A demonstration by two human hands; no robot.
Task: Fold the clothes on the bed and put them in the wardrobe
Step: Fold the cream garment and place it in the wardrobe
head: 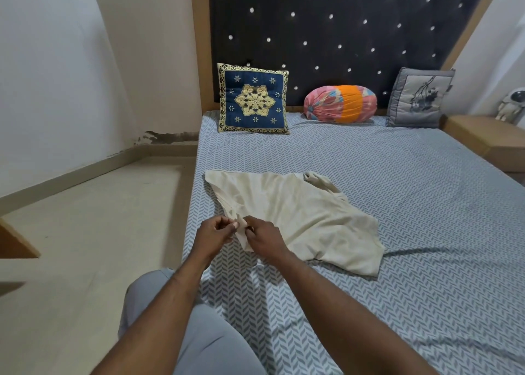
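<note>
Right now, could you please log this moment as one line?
left hand: pinches cream garment edge | right hand: pinches same edge | garment: lying unfolded on bed

A home bedroom: a bed (397, 204) in a herringbone sheet, cushions (252, 99) against a dark studded headboard (341, 33) at the far end, a wooden bedside table (483, 136) right.

Bare forearms (167, 312), plain light grey trousers (213, 352), smooth fabric, faint creases at the knee
</note>
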